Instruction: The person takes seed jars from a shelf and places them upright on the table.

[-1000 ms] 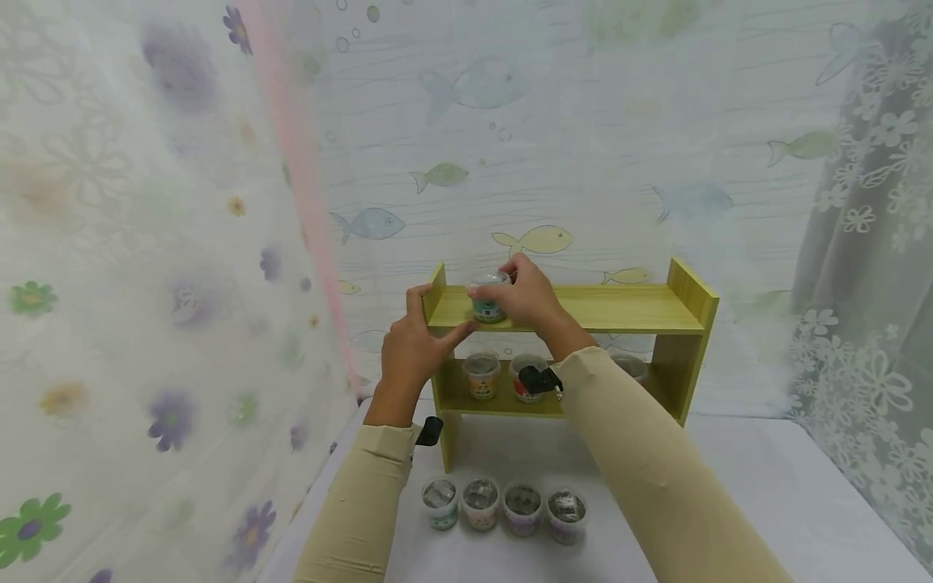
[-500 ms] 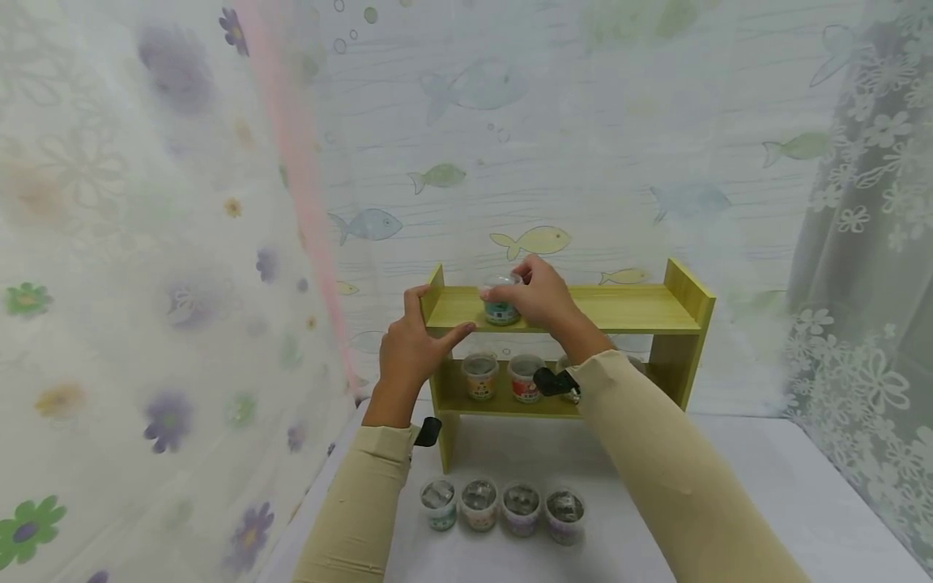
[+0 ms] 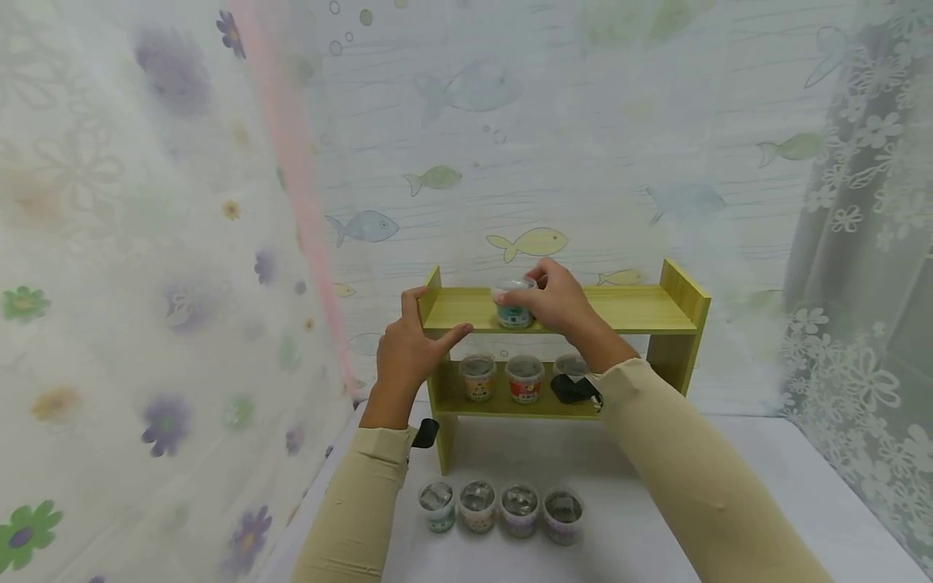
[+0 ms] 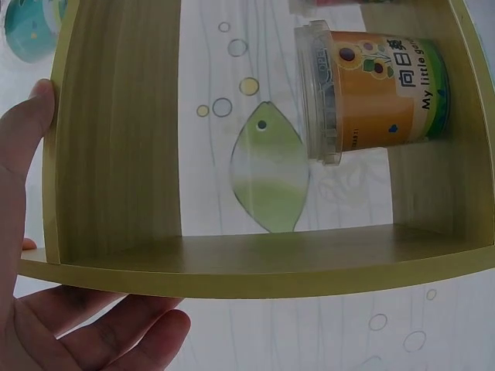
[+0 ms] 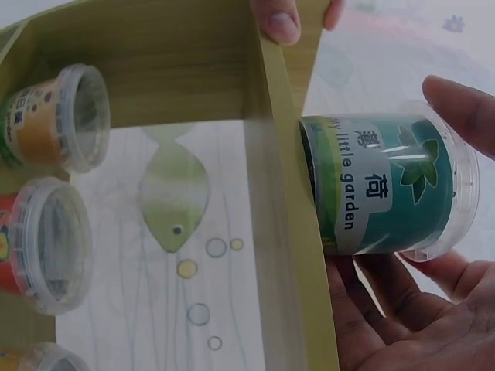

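In the head view my right hand (image 3: 560,301) holds a clear-lidded plastic cup with a teal label (image 3: 514,306) on the top board of a small yellow-green wooden shelf (image 3: 619,311). The right wrist view shows this cup (image 5: 387,185) with a leaf picture and "My little garden" on it, the thumb by its lid and the fingers around the other side. My left hand (image 3: 405,348) grips the shelf's upper left corner; in the left wrist view its thumb (image 4: 31,127) lies at the top board's edge and the fingers (image 4: 131,328) outside the side panel.
On the middle board stand an orange-labelled cup (image 3: 478,377), a red-labelled cup (image 3: 525,379) and another cup (image 3: 572,367), partly hidden by the right wrist. Several cups (image 3: 478,507) form a row on the white table (image 3: 758,486) in front. A patterned curtain hangs behind.
My right hand has moved the teal-labelled cup to the right along the top board, away from the left end. The left hand keeps its grip on the shelf corner.
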{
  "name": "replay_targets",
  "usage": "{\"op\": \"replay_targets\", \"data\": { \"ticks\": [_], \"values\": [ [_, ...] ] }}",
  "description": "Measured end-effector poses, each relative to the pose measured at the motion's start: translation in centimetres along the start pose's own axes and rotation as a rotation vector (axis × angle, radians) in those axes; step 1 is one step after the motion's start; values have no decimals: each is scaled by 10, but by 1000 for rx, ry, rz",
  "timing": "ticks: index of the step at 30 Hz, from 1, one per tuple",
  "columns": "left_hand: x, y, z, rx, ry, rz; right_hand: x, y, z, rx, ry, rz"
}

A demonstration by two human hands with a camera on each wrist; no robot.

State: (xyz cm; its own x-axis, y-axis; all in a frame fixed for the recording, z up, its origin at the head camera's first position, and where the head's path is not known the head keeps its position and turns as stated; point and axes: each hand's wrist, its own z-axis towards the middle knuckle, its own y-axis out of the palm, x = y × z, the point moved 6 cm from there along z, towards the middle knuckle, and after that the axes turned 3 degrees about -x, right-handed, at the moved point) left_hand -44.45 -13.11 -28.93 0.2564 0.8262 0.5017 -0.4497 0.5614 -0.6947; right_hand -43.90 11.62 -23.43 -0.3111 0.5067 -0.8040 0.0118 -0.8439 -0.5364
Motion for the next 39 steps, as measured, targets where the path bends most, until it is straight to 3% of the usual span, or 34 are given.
{"op": "replay_targets", "data": {
  "ticks": [10, 19, 39],
  "values": [
    [-1, -1, 1, 3, 6, -6, 8, -12, -11, 42, -6, -65],
    [-2, 1, 2, 11, 7, 0, 13, -22, -18, 32, 10, -3],
    [-2, 1, 1, 13, 14, -8, 21, -44, -41, 55, 6, -39]
  ]
}}
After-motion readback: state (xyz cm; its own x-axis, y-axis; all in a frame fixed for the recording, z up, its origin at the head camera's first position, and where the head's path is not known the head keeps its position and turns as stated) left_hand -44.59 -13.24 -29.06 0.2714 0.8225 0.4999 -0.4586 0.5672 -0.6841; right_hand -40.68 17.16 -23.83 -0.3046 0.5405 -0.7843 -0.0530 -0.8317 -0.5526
